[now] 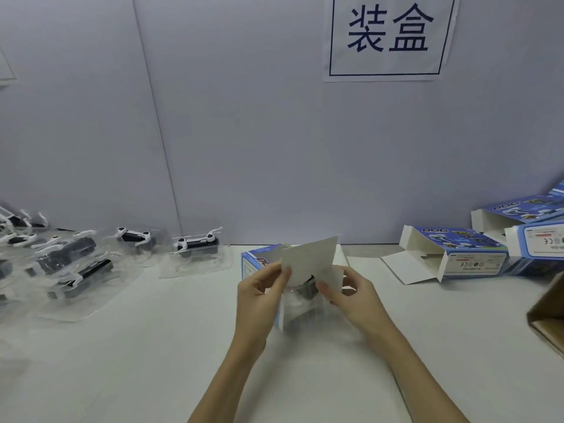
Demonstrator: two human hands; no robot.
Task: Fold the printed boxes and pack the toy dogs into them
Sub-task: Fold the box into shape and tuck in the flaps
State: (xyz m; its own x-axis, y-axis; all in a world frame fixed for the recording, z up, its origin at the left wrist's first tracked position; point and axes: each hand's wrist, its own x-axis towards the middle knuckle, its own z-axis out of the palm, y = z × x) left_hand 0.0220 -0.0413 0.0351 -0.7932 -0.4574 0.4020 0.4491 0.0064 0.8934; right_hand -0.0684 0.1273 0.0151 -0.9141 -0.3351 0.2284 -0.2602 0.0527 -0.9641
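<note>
head view: the printed box (259, 264) stands on the white counter (152, 346) at centre, between the two hands, its open end facing the camera. the left hand (259, 296) has its grip clamped on the big white top flap (308, 259), thumb and fingers pinching its left edge, with the flap raised above the opening. the right hand (351, 296) pinches a smaller side flap (331, 276) on the right. a bagged toy dog (305, 297) sits in the mouth of the box, dark body inside clear plastic that sticks out toward the camera. the box is blue with red lettering on its left side. more bagged toy dogs (195, 247) lie on the counter to the left; folded open boxes (457, 254) lie to the right.
</note>
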